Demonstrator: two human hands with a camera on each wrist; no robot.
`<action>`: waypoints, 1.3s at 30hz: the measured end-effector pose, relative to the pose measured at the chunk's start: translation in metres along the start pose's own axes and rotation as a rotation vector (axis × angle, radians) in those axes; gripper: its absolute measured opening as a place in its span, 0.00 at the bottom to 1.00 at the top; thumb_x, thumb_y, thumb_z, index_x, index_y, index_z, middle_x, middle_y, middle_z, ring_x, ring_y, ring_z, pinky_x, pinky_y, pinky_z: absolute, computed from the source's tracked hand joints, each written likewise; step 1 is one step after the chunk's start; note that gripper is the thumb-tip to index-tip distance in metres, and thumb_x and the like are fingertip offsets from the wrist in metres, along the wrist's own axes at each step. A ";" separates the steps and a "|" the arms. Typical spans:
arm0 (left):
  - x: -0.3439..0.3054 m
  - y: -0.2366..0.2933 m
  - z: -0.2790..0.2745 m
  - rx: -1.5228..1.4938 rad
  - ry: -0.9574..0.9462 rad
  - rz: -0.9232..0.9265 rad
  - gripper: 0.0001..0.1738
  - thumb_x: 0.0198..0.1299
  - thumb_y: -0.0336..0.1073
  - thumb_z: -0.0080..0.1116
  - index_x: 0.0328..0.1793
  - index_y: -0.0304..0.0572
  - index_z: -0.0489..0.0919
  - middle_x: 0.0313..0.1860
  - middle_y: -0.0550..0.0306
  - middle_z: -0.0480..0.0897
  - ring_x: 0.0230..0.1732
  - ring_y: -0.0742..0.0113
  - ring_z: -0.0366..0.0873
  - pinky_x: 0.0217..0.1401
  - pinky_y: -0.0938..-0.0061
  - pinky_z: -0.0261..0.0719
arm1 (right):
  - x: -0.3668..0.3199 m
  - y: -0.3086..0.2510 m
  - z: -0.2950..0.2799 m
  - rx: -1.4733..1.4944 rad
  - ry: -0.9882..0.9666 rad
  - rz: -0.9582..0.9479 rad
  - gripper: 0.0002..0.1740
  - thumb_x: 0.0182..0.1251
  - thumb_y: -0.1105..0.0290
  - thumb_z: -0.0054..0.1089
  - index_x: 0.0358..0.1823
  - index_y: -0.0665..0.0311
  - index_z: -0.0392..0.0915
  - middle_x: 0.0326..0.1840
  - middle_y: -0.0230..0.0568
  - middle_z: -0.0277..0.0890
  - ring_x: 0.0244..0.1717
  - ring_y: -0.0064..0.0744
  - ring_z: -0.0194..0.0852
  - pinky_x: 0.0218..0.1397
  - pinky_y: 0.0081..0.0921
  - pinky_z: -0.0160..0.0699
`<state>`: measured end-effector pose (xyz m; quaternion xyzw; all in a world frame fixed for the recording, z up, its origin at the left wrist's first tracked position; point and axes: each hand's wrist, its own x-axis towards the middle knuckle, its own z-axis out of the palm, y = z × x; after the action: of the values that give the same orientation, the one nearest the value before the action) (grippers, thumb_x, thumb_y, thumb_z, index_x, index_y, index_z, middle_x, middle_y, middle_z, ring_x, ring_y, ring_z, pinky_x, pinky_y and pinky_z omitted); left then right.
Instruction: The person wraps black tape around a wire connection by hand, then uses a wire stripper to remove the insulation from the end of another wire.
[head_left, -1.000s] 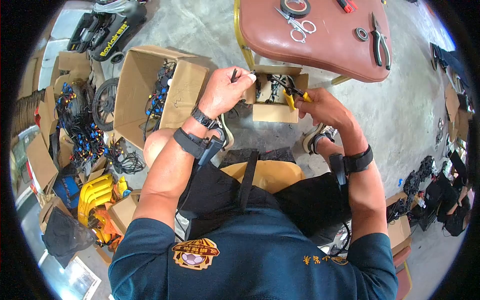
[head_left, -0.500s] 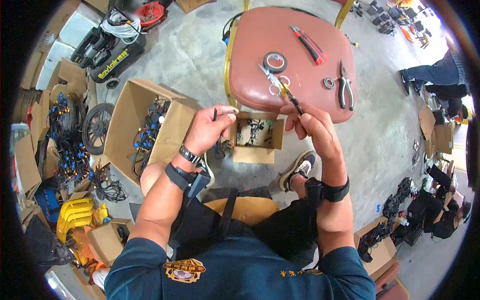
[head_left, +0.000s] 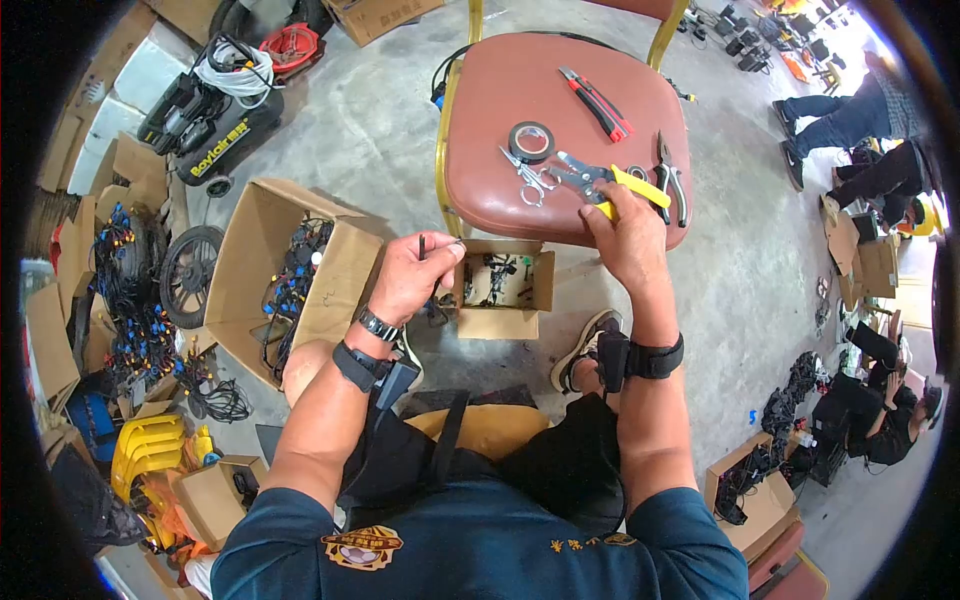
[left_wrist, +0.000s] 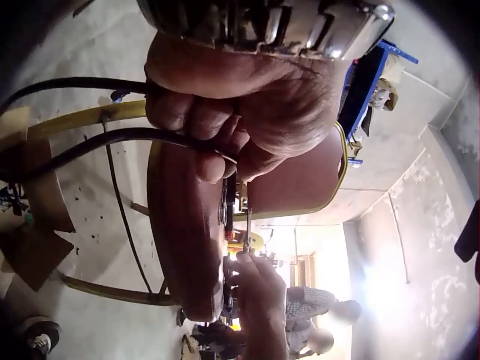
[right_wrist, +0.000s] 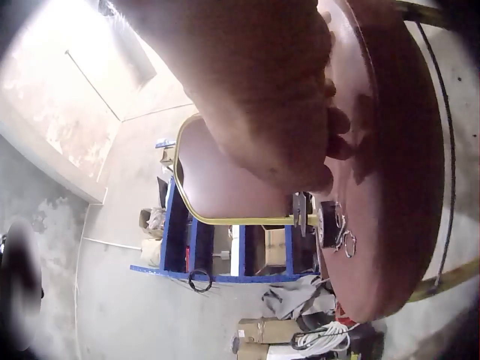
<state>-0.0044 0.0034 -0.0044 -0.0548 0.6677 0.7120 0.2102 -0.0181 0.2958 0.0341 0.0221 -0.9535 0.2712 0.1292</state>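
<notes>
My left hand [head_left: 405, 282] pinches a black cable [left_wrist: 97, 140] between thumb and forefinger, beside the small cardboard box [head_left: 497, 324]. In the left wrist view the cable runs back out of the hand in two strands. Over the front of the brown chair seat [head_left: 500, 90], my right hand [head_left: 630, 240] holds yellow-handled wire strippers [head_left: 640, 186]. Their grey jaws point left towards the folding scissors [head_left: 530, 184]. Black tape [head_left: 531, 142], a red utility knife [head_left: 598, 105] and grey-handled pliers [head_left: 672, 180] lie around them. In the right wrist view the hand hides the strippers.
A large cardboard box [head_left: 345, 290] of cables stands left of the small box, which holds short black wire pieces. Farther left are a wheel [head_left: 190, 275], bundled cables and an air compressor [head_left: 230, 140]. Other people stand and sit at the right.
My right hand has moved from above the small box up to the chair seat, carrying the wire strippers, whose handles now spread apart. The left hand keeps the cable near the box.
</notes>
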 end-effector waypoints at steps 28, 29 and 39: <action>-0.031 0.024 0.002 0.039 -0.072 0.093 0.11 0.60 0.32 0.70 0.43 0.34 0.82 0.30 0.64 0.83 0.28 0.80 0.77 0.32 0.82 0.78 | -0.025 -0.080 0.041 1.105 -0.537 0.059 0.14 0.65 0.76 0.64 0.52 0.68 0.81 0.40 0.29 0.80 0.42 0.17 0.75 0.47 0.20 0.77; -0.031 0.023 0.003 0.034 -0.083 0.090 0.10 0.60 0.32 0.70 0.43 0.34 0.82 0.30 0.64 0.83 0.28 0.80 0.77 0.32 0.83 0.77 | -0.026 -0.080 0.039 1.084 -0.532 0.046 0.13 0.65 0.76 0.64 0.51 0.68 0.82 0.40 0.30 0.80 0.41 0.17 0.75 0.46 0.20 0.77; -0.022 0.024 0.006 0.191 -0.139 0.009 0.08 0.60 0.33 0.70 0.39 0.36 0.84 0.25 0.67 0.81 0.26 0.82 0.75 0.27 0.85 0.70 | -0.026 -0.064 0.048 0.943 -0.527 0.005 0.08 0.63 0.78 0.63 0.43 0.69 0.82 0.36 0.33 0.81 0.36 0.19 0.76 0.42 0.21 0.77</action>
<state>0.0072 0.0035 0.0266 0.0182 0.7164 0.6484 0.2571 0.0030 0.2154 0.0203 0.1425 -0.7285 0.6555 -0.1389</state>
